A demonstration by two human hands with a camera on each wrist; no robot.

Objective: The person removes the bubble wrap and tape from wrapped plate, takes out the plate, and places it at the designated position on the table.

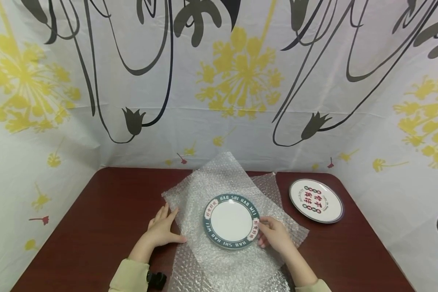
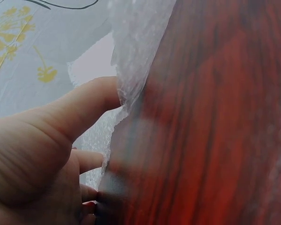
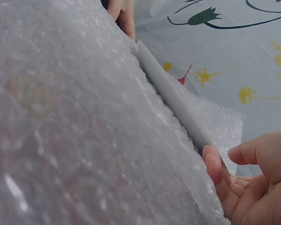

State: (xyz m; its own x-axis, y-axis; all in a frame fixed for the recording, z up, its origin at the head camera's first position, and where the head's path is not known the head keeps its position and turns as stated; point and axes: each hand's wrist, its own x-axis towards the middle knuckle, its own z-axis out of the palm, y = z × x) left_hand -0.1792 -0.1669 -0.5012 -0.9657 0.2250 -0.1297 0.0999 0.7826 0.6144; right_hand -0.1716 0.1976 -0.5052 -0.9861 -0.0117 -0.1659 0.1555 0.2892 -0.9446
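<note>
A round white plate (image 1: pixel 231 221) with a dark green lettered rim lies face up on a sheet of bubble wrap (image 1: pixel 222 174). My right hand (image 1: pixel 275 235) holds its right edge. In the right wrist view the plate (image 3: pixel 173 98) shows edge-on, with fingers curled at its rim and the thumb close by. My left hand (image 1: pixel 162 231) is at the left edge of the bubble wrap, fingers spread. The left wrist view shows the left thumb and fingertips touching the bubble wrap (image 2: pixel 136 47).
A second white plate (image 1: pixel 315 200) with red and green writing lies at the right on the dark red wooden table (image 1: pixel 95 227). More bubble wrap layers lie beneath the top sheet. A patterned cloth (image 1: pixel 219 134) hangs behind the table and along both sides.
</note>
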